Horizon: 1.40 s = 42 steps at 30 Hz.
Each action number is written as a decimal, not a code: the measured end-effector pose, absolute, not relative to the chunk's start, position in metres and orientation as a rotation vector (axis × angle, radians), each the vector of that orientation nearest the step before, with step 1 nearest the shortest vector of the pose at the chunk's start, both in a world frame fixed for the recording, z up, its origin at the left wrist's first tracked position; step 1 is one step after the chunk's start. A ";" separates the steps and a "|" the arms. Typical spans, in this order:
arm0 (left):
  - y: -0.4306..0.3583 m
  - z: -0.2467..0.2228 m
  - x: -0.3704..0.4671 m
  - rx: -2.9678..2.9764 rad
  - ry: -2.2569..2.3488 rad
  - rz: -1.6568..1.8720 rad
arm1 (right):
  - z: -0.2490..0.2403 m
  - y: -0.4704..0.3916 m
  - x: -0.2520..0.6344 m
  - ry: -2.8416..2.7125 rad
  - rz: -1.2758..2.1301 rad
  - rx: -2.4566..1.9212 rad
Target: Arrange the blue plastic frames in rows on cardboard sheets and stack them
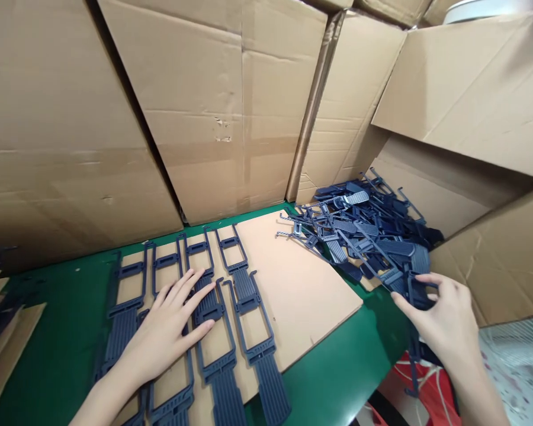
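Note:
Dark blue plastic frames with ribbed tongues lie in two overlapping rows on a flat cardboard sheet. My left hand rests on some of them, its fingers spread and stretched out. At the right, my right hand pinches another dark blue plastic frame between thumb and fingers, with its hooked end hanging down past the table edge. Just behind that hand is a loose heap of similar plastic frames, tangled together; the hand hides part of the held piece.
Large cardboard boxes stand along the back of the green table. An open box is behind the heap at right. Stacked cardboard sheets with dark parts sit at far left. Red material shows below the table edge.

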<state>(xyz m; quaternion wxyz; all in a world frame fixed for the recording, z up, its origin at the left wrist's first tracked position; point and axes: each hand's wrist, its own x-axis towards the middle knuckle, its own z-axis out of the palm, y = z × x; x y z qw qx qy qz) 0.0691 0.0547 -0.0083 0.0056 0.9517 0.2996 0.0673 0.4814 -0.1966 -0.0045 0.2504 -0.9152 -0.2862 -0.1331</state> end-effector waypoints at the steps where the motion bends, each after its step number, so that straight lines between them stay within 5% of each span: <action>1: 0.054 -0.008 0.069 2.977 0.937 0.213 | -0.001 -0.189 0.483 -0.785 -0.388 -2.467; 17: 0.050 -0.006 0.069 2.935 0.948 0.199 | 0.030 0.013 0.593 -1.464 -0.535 -2.251; 23: 0.049 -0.005 0.070 2.912 0.944 0.233 | 0.018 0.015 0.621 -1.619 -0.300 -2.245; 32: 0.048 -0.004 0.072 2.906 0.945 0.222 | 0.063 -0.024 0.574 -1.576 -0.555 -1.949; 34: 0.048 -0.004 0.072 2.910 0.950 0.212 | 0.075 -0.045 0.543 -1.574 -0.320 -1.804; 39: 0.048 -0.004 0.072 2.931 0.950 0.155 | 0.069 -0.108 0.466 -1.688 1.025 -1.616; 42: 0.049 -0.004 0.072 2.935 0.940 0.164 | 0.049 -0.121 0.451 -1.698 1.317 -1.627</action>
